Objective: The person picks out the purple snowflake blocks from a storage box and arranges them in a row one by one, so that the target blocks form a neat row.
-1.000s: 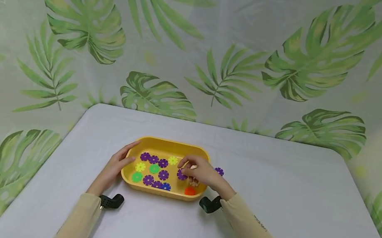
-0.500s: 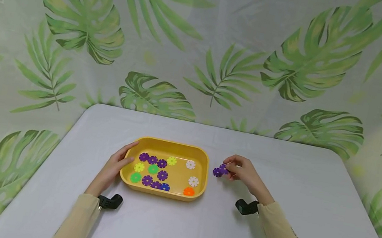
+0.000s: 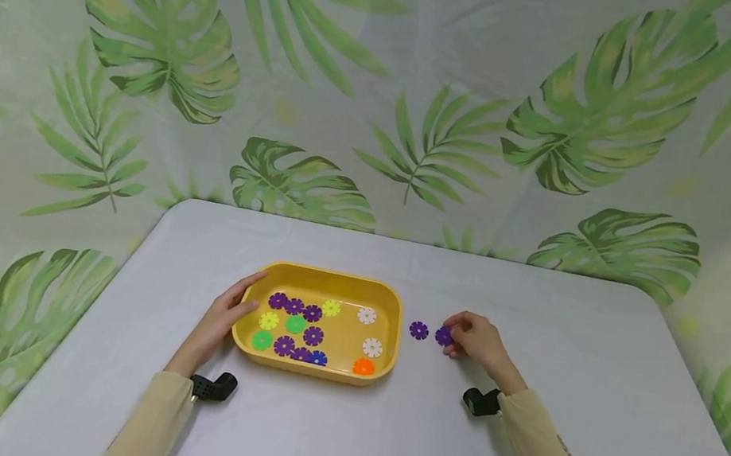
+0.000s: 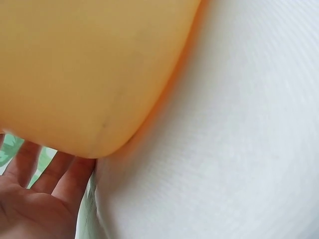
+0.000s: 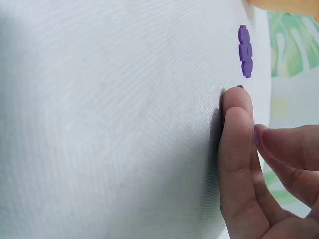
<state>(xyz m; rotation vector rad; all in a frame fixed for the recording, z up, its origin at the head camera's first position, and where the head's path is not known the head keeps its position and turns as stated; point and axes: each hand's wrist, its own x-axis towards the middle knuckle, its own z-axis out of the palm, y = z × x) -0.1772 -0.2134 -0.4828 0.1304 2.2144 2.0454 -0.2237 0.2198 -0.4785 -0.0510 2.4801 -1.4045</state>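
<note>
A yellow tray (image 3: 328,277) sits on the white table and holds several flower-shaped discs: purple (image 3: 313,335), green, yellow, white (image 3: 366,314), blue and orange. My left hand (image 3: 221,319) rests with straight fingers against the tray's left end; the left wrist view shows the palm (image 4: 35,199) beside the tray wall (image 4: 89,64). Right of the tray, my right hand (image 3: 465,338) pinches a purple disc (image 3: 442,336) low on the table. A second purple disc (image 3: 418,330) lies loose between it and the tray. In the right wrist view the loose disc (image 5: 244,51) lies beyond my fingertips (image 5: 238,97).
The white table (image 3: 416,446) stretches wide to the right and front of the tray. A leaf-patterned curtain (image 3: 389,87) hangs behind its far edge. Black wrist cameras (image 3: 211,386) sit on both sleeves.
My right hand left the tray carrying a purple disc, moved right past the tray's edge, and lowered it to the table beside the loose purple disc. The left hand stayed at the tray.
</note>
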